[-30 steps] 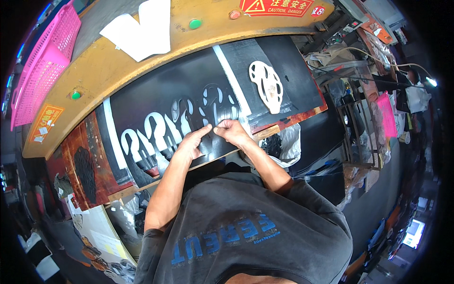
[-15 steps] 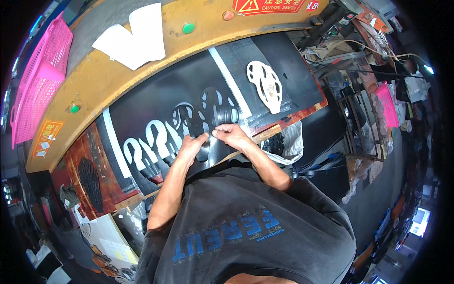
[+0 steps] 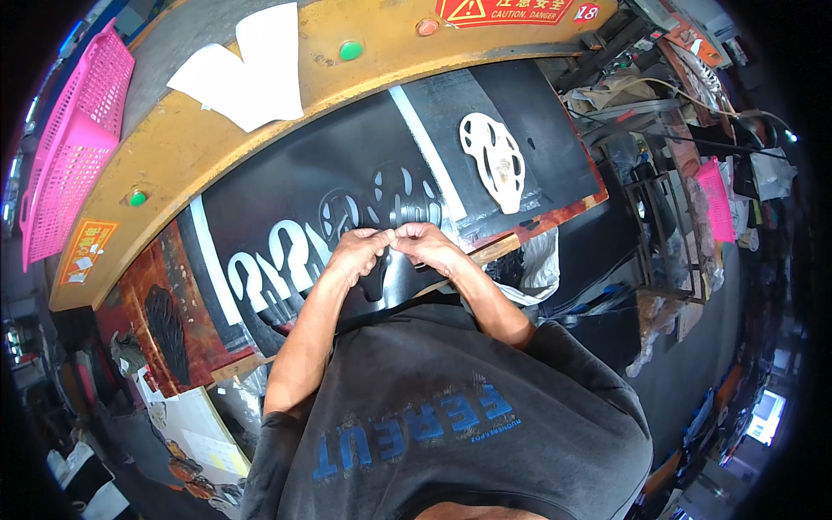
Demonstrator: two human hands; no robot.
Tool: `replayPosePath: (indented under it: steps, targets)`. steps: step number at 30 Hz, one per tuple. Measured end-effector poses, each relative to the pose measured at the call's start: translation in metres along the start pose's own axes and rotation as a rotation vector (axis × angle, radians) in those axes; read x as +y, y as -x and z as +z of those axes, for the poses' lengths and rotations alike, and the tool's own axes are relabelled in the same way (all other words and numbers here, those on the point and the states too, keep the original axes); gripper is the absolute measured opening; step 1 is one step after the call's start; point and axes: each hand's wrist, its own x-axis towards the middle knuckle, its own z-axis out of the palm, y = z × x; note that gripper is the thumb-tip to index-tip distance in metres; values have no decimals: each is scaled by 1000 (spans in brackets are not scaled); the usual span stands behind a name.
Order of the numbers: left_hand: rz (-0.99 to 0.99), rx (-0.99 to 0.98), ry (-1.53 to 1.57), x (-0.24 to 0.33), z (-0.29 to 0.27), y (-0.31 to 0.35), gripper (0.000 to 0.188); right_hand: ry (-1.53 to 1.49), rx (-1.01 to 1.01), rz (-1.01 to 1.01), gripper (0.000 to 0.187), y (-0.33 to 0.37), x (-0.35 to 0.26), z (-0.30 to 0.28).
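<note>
My left hand [image 3: 360, 255] and my right hand [image 3: 426, 246] meet over the near edge of the worktop, both closed, fingertips pinched against each other. A black cut piece [image 3: 373, 284] of sheet material hangs below my left hand, which appears to grip it; the fingers cover its upper part. Whatever my right fingertips pinch is hidden. Beyond the hands lies a black sheet [image 3: 286, 173] with rounded openings cut through it. Light shows through looped cut-outs [image 3: 293, 260] left of my left hand. To the right lies a white plate with oval holes [image 3: 500, 178].
A yellow machine beam [image 3: 325, 69] with green and red buttons arches over the far side of the worktop. White sheets [image 3: 251, 74] rest on it. A pink basket [image 3: 82, 143] stands far left. A bundle of black strips [image 3: 165, 325] lies at left; a white bag [image 3: 542, 269] hangs at the right front edge.
My left hand has moved up and right, so that its fingertips now meet those of my right hand. More of the black piece's upper part is covered. The view has shifted slightly.
</note>
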Motion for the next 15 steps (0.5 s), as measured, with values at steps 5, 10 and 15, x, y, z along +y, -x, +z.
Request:
replayPosePath:
  steps: [5, 10, 15]
  targets:
    - [150, 172, 217, -13, 20, 2, 24, 99, 176, -30, 16, -5, 0, 9]
    - [398, 362, 172, -44, 13, 36, 28, -32, 343, 13, 15, -8, 5, 14]
    - [445, 240, 244, -64, 13, 55, 24, 56, 271, -100, 22, -10, 13, 19]
